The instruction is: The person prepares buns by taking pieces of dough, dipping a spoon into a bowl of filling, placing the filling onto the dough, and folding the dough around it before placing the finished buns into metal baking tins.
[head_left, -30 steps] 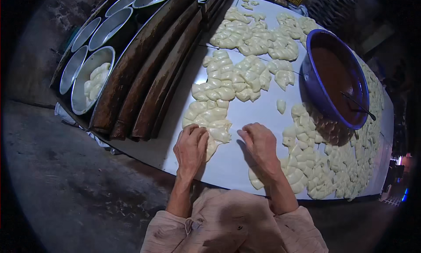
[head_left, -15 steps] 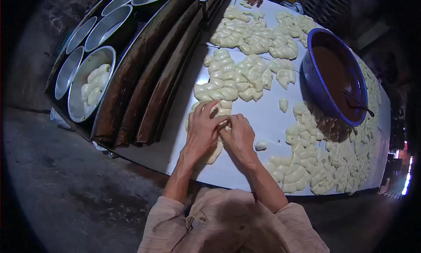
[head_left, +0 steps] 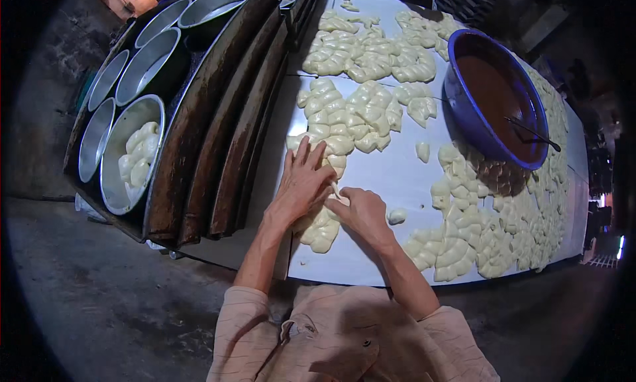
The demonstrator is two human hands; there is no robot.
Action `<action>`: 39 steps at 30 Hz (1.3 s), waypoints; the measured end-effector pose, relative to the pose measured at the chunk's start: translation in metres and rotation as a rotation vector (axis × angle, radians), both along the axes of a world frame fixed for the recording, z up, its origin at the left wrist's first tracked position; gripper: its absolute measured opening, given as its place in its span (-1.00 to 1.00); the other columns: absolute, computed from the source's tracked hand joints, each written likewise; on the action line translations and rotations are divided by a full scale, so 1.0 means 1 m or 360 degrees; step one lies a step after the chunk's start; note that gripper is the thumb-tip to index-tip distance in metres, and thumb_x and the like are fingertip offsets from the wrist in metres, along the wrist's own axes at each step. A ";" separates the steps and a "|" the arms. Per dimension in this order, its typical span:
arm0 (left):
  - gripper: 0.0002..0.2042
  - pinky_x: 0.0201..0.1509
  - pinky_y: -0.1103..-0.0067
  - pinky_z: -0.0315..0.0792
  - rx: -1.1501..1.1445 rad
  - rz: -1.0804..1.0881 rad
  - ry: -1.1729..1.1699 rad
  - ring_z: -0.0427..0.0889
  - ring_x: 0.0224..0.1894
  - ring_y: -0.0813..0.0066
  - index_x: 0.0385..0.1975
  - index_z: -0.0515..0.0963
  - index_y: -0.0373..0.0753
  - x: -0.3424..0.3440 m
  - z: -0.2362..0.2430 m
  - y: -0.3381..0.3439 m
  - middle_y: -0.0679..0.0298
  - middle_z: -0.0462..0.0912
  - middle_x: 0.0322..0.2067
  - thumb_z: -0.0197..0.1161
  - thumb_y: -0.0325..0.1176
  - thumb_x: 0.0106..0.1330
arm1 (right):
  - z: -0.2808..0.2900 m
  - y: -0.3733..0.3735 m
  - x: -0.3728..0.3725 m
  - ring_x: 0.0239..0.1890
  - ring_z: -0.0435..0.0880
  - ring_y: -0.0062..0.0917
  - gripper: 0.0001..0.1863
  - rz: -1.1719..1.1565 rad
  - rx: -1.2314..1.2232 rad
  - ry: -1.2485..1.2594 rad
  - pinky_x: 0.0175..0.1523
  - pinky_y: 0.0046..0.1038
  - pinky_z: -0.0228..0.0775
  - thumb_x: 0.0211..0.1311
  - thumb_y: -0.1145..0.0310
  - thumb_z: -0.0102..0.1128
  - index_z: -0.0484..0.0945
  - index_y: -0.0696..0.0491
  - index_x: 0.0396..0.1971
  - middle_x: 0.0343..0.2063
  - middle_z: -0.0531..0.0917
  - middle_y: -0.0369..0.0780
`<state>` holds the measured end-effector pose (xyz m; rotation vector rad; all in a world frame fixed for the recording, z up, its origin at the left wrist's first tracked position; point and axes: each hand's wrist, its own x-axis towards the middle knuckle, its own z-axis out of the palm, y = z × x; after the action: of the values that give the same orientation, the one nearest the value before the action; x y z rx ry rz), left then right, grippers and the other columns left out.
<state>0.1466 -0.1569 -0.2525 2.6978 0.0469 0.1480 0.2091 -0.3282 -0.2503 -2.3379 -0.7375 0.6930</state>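
Observation:
My left hand (head_left: pixel 301 183) lies with spread fingers on a pale, glossy sheet of lobed dough (head_left: pixel 320 233) on the white tabletop (head_left: pixel 397 183). Just right of it, my right hand (head_left: pixel 358 213) pinches a thin raised strand of that dough (head_left: pixel 336 189), its fingers curled together. More lobed dough (head_left: pixel 354 114) lies beyond my hands, and a wide spread of small dough pieces (head_left: pixel 503 236) covers the right part of the table. A small loose lump (head_left: pixel 397 216) sits beside my right hand.
At the left, a dark rack (head_left: pixel 172 196) holds several oval metal pans, one with dough (head_left: pixel 139 150) in it. A purple basin (head_left: pixel 457 84) of brown liquid with a dark-handled utensil (head_left: pixel 543 137) stands at the right. Concrete floor (head_left: pixel 99 283) shows beyond the near edge.
My hands came together over the near dough, my right moving left and closing on a strand, my left shifting up with fingers spreading. Another person's hand at the far edge has left view.

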 end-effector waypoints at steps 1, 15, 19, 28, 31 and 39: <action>-0.79 0.44 -0.13 -0.01 -0.0003 -0.0011 -0.0002 0.00 0.48 -0.19 -0.21 0.60 -0.10 0.001 0.001 -0.001 0.01 0.23 0.39 0.39 -0.31 0.17 | -0.003 -0.003 -0.001 -0.28 0.71 -0.03 -0.45 0.0039 0.0094 -0.0084 -0.11 -0.14 0.49 0.11 -0.10 0.24 0.70 0.18 -0.29 -0.42 0.71 0.07; -0.35 0.45 -0.14 -0.11 -0.0458 0.0132 -0.0115 0.37 0.32 -0.01 0.30 0.33 -0.24 -0.023 0.018 -0.054 -0.04 0.45 0.21 0.35 -0.22 0.19 | 0.022 -0.053 0.018 -0.37 0.37 -0.69 -0.68 -0.0448 0.0536 0.0774 -0.21 -0.61 0.25 0.40 0.20 0.07 0.58 0.13 -0.06 -0.43 0.49 -0.35; -0.19 0.45 -0.07 -0.02 -0.0585 0.0082 0.0100 0.53 0.18 0.10 0.41 0.17 -0.27 -0.021 0.007 -0.072 -0.01 0.62 -0.05 0.41 -0.17 0.20 | 0.043 -0.041 0.023 -0.26 0.63 -0.44 -0.51 -0.0226 0.0199 0.0831 -0.10 -0.38 0.44 0.37 -0.01 0.14 0.56 0.13 -0.01 -0.26 0.69 -0.12; -0.28 0.49 0.08 -0.02 -0.0874 0.0171 0.0108 0.65 -0.04 0.07 0.31 0.32 -0.28 -0.030 0.015 -0.066 0.01 0.70 -0.31 0.41 -0.08 0.18 | 0.028 -0.054 0.038 -0.36 0.60 -0.65 -0.59 -0.0146 0.0430 0.0922 -0.32 -0.55 0.42 0.11 0.27 0.39 0.54 0.12 -0.08 -0.36 0.67 -0.26; -0.25 0.49 0.02 -0.07 -0.0524 0.0199 -0.0432 0.65 -0.08 0.07 0.30 0.32 -0.30 -0.030 0.002 -0.079 0.09 0.69 -0.36 0.43 -0.09 0.14 | 0.017 -0.051 0.036 -0.37 0.60 -0.65 -0.55 -0.0057 0.0748 0.0965 -0.35 -0.56 0.41 0.12 0.29 0.36 0.52 0.12 -0.01 -0.40 0.67 -0.27; -0.60 0.41 -0.10 0.09 -0.0325 0.0283 -0.0349 0.68 -0.19 0.19 0.01 0.57 -0.13 -0.034 -0.012 -0.092 0.21 0.70 -0.23 0.35 -0.48 0.12 | 0.016 -0.056 0.030 -0.42 0.57 -0.73 -0.77 -0.0120 0.0865 0.1150 -0.32 -0.62 0.40 0.06 0.42 0.35 0.60 0.14 -0.27 -0.44 0.66 -0.33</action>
<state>0.1129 -0.2491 -0.2647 2.4557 0.2227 0.4661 0.2395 -0.3840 -0.2339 -1.4638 -0.4241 1.0590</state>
